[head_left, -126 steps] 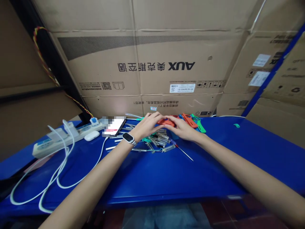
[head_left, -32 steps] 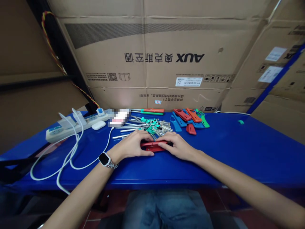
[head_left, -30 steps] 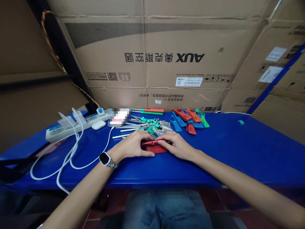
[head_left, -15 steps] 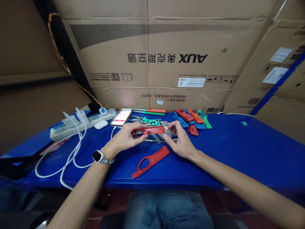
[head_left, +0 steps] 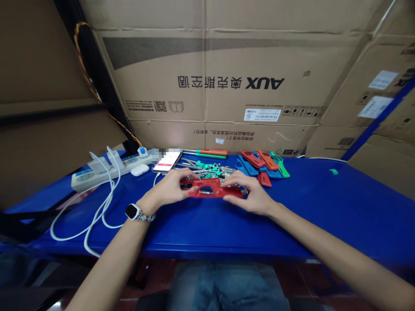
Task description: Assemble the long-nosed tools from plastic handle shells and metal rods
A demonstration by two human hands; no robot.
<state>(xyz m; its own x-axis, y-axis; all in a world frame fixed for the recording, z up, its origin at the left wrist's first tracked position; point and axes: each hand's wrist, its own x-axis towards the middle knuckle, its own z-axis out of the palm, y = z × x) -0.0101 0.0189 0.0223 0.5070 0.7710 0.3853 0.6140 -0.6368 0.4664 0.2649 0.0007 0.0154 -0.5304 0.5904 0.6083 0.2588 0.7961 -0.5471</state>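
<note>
Both hands hold a red plastic handle piece (head_left: 207,190) just above the blue table (head_left: 324,207). My left hand (head_left: 170,190) pinches its left end, a watch on that wrist. My right hand (head_left: 249,194) grips its right end from above and below. The piece looks like two red halves put together; I cannot tell how tightly they meet. Right behind the hands lies a heap of metal rods and green parts (head_left: 207,168).
A pile of red, blue and green plastic handle halves (head_left: 264,164) lies behind my right hand. Red and green screwdrivers (head_left: 207,153), a phone (head_left: 167,161), an earbud case (head_left: 140,170) and a power strip with white cables (head_left: 106,168) sit at left. Cardboard boxes (head_left: 227,86) wall off the back.
Half a second ago one red half lay on the table while my hands held the other. Now both red halves are together between my hands, lower and closer to the tabletop.
</note>
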